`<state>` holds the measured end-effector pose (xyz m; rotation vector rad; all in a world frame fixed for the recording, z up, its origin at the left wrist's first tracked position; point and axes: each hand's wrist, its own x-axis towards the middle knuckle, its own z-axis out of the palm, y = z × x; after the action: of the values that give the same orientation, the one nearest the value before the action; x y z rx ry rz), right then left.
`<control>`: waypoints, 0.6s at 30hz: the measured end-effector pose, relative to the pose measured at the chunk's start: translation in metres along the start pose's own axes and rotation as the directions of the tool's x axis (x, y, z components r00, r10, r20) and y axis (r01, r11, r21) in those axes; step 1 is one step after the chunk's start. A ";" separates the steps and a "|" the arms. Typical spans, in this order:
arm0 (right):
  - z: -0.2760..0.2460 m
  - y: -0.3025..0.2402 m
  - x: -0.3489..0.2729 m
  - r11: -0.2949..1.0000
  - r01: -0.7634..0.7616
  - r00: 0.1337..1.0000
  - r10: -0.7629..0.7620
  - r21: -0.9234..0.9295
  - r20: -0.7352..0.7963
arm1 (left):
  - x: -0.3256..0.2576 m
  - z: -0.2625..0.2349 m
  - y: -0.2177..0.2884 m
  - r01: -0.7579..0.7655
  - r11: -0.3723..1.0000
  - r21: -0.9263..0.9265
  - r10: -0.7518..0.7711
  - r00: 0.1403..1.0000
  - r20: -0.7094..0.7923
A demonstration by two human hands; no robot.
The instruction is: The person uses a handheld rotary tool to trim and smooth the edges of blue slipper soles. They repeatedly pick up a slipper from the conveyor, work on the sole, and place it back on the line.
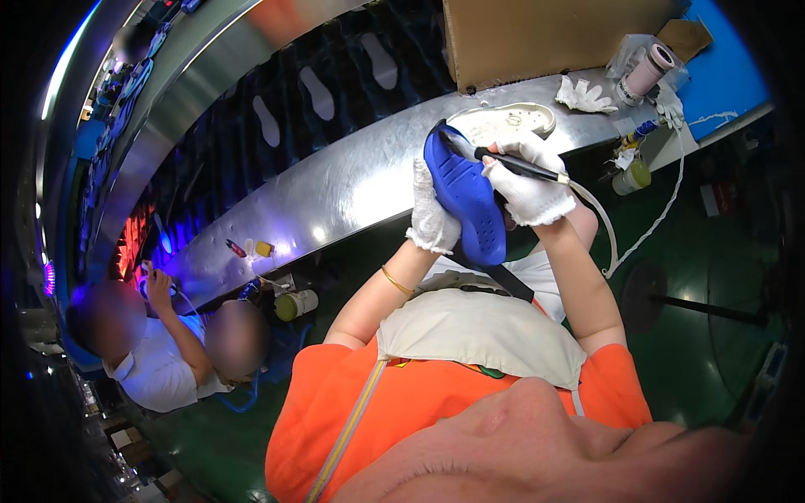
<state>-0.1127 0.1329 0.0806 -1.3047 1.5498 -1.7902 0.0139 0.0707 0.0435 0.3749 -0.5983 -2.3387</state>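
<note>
My left hand (430,214), in a white glove, grips a blue shoe sole (466,201) from behind and holds it upright in front of my chest. My right hand (524,180), also gloved in white, holds a black brush-like tool (511,165) with a white hose trailing from it. The tool's tip rests near the top edge of the blue sole. A white shoe sole (503,122) lies on the metal bench (335,189) just beyond my hands.
A cardboard box (545,33) stands behind the bench. A spare white glove (584,95), a pink-capped roll (646,71) and a small jar (635,177) sit to the right. Two other people (176,344) work at the lower left. White soles ride a dark conveyor (319,92).
</note>
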 end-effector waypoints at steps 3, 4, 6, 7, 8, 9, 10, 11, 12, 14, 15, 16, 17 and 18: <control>0.014 0.010 -0.002 0.987 -0.050 0.998 0.055 0.152 -0.030 | 0.003 0.000 -0.013 -0.099 0.987 0.125 0.107 0.992 -0.065; 0.018 0.009 -0.005 0.992 -0.055 0.998 0.057 0.112 -0.020 | 0.001 0.003 -0.014 -0.113 0.983 0.147 0.122 0.991 -0.059; 0.020 0.005 -0.011 0.969 -0.018 0.998 0.001 0.245 0.068 | 0.005 -0.008 -0.016 -0.086 0.996 0.036 0.089 0.993 -0.084; 0.018 0.005 -0.011 0.953 -0.096 0.994 0.074 0.289 0.085 | 0.005 -0.014 -0.014 -0.055 0.998 -0.008 0.054 0.998 -0.040; 0.014 0.005 -0.012 0.928 -0.174 0.984 0.146 0.330 0.106 | 0.007 -0.010 -0.007 -0.059 0.995 -0.075 0.056 0.997 -0.046; 0.012 0.010 -0.011 0.887 -0.205 0.979 0.184 0.414 0.090 | 0.003 -0.003 -0.006 -0.088 0.996 0.007 0.089 0.995 -0.041; 0.007 0.008 -0.011 0.925 -0.151 0.989 0.140 0.349 0.056 | -0.001 0.005 -0.004 -0.117 0.989 0.089 0.120 0.992 -0.034; 0.007 0.007 -0.012 0.948 -0.121 0.993 0.116 0.295 0.034 | 0.000 0.001 -0.005 -0.135 0.983 0.127 0.146 0.986 -0.081; 0.007 0.005 -0.012 0.967 -0.091 0.996 0.090 0.240 0.014 | 0.001 -0.001 -0.005 -0.124 0.985 0.123 0.135 0.987 -0.083; 0.012 -0.001 -0.016 0.982 0.181 0.982 -0.184 0.056 0.050 | 0.003 -0.006 -0.005 -0.102 0.988 0.117 0.113 0.989 -0.091; 0.012 0.002 -0.019 0.986 0.167 0.975 -0.166 0.003 0.147 | 0.006 -0.020 -0.005 -0.064 0.994 0.090 0.070 0.995 -0.075; 0.009 -0.002 -0.020 0.963 0.263 0.943 -0.245 -0.051 0.226 | 0.006 -0.028 -0.004 0.014 1.000 0.006 -0.013 0.998 -0.068; 0.011 0.000 -0.026 0.990 0.090 0.976 -0.109 0.111 0.189 | 0.005 -0.023 0.001 0.012 1.000 0.008 -0.012 0.998 -0.069; 0.013 0.002 -0.031 0.958 -0.082 0.984 0.034 0.274 0.175 | 0.003 -0.017 0.006 0.010 1.000 0.010 -0.010 0.997 -0.070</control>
<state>-0.0874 0.1505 0.0659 -1.2243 1.1815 -1.7383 0.0215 0.0594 0.0316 0.4635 -0.5760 -2.3227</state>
